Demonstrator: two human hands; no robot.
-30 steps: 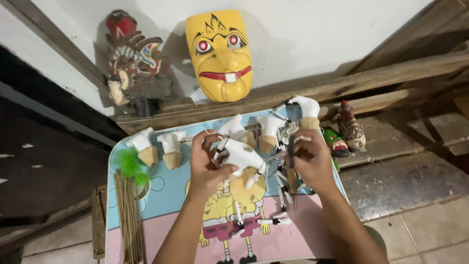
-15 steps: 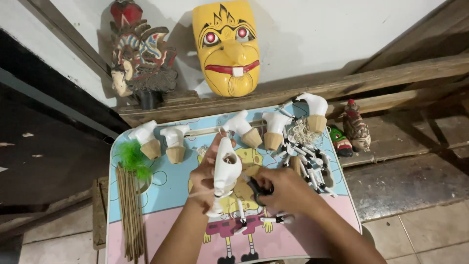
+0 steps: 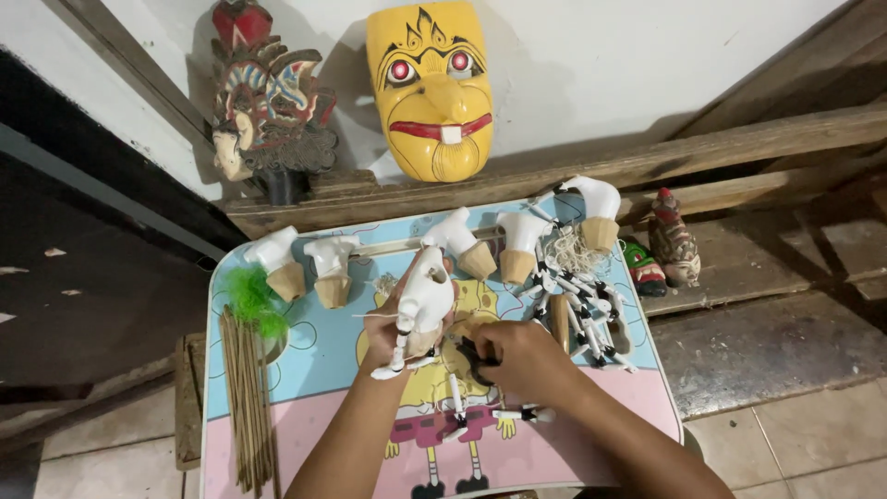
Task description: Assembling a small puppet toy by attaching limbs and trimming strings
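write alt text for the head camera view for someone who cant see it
A person's left hand holds a white-painted carved puppet head upright over a small cartoon-printed table, while the right hand works at its base. Similar white heads with bare wooden necks line the table's far edge, and a yellow wooden mask leans on the wall.

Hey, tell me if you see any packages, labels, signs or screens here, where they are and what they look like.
No packages, labels, signs or screens in view.
Nearest thing: the printed table top, rectangular, light blue and pink, with a yellow cartoon figure under the hands.
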